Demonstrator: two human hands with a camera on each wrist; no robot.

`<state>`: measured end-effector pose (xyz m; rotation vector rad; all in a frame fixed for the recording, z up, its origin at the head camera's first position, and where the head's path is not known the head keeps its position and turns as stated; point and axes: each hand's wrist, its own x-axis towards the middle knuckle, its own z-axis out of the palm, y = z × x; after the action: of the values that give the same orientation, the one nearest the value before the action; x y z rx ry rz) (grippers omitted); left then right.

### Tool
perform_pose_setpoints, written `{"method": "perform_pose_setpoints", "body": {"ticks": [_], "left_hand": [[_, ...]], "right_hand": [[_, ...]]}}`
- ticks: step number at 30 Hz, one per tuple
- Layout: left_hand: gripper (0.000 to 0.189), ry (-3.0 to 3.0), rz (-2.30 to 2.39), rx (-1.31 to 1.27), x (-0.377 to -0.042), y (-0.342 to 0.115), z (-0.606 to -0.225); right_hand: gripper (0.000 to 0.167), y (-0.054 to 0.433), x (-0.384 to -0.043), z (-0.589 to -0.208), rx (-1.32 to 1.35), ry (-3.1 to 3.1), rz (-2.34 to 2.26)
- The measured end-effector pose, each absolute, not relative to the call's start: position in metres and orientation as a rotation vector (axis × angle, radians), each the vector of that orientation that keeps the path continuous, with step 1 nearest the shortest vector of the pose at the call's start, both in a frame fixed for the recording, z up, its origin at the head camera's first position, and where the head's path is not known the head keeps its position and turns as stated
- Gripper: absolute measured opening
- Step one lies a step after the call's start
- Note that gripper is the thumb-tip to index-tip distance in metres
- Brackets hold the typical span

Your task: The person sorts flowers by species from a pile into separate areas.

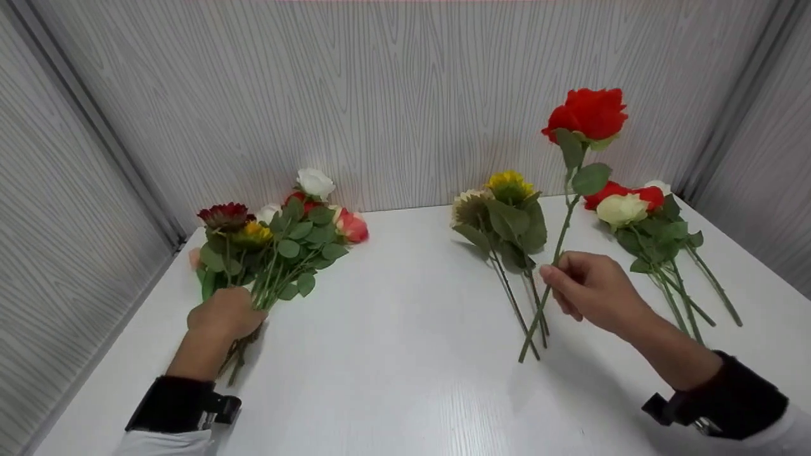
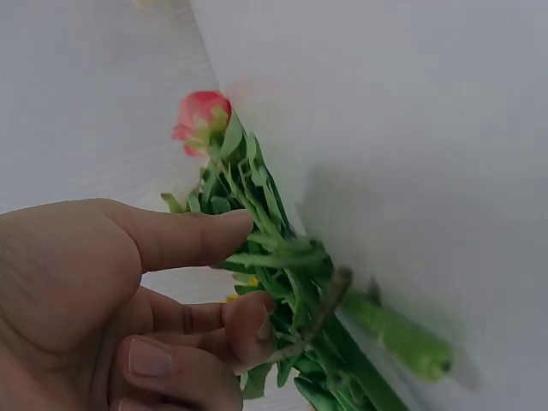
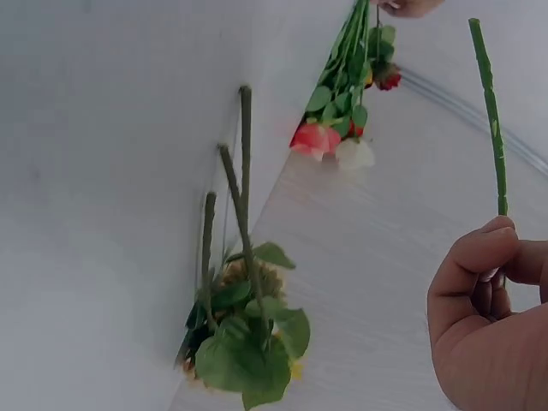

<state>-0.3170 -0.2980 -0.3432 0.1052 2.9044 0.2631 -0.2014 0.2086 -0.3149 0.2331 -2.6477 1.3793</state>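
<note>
1. Left arm: reaches forward from the near left edge of the head view, back of the left hand (image 1: 225, 313) uppermost, low over the bench (image 1: 393, 373).
2. Right arm: enters from the near right and angles inward; the right hand (image 1: 592, 288) is raised above the bench, thumb side toward the middle.
3. Red rose (image 1: 586, 117): held clear of the bench on the right side. Long axis steeply tilted; bloom up and to the right, bare stem end down and to the left, crossing in the head view before the stems of the yellow sunflower (image 1: 510, 187) and pale flower (image 1: 469, 210).
4. Left bunch (image 1: 285, 247): lies at the far left, blooms toward the back wall (image 1: 393, 101), stem ends toward the person.
5. Right hand: narrow pinch, thumb and curled fingers on the rose's stem.
6. Left hand: thumb and bent fingers around the left bunch's stems; firmness of grip cannot be told.
7. Right bunch (image 1: 656, 234): lies beyond the right hand, untouched.
</note>
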Motion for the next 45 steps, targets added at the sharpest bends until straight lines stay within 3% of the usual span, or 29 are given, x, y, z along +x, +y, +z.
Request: {"method": "perform_pose_setpoints", "body": {"ticks": [9,20,32,45], "left_hand": [[0.041,2.857,0.361,0.044,-0.324,-0.334,-0.347],[0.026,2.924,0.515,0.132,-0.333,-0.333,-0.352],[0.040,3.199,0.637,0.236,-0.326,-0.306,-0.340],[0.026,3.273,0.731,0.412,-0.298,-0.241,-0.322]], "right_hand": [[0.043,0.270,-0.231,-0.317,-0.025,-2.687,1.240],[0.049,0.340,-0.243,-0.325,-0.275,-2.853,1.028],[0.051,0.395,-0.244,-0.333,-0.358,-3.039,0.759],[0.045,0.389,-0.241,-0.327,-0.271,-3.070,0.603]]}}
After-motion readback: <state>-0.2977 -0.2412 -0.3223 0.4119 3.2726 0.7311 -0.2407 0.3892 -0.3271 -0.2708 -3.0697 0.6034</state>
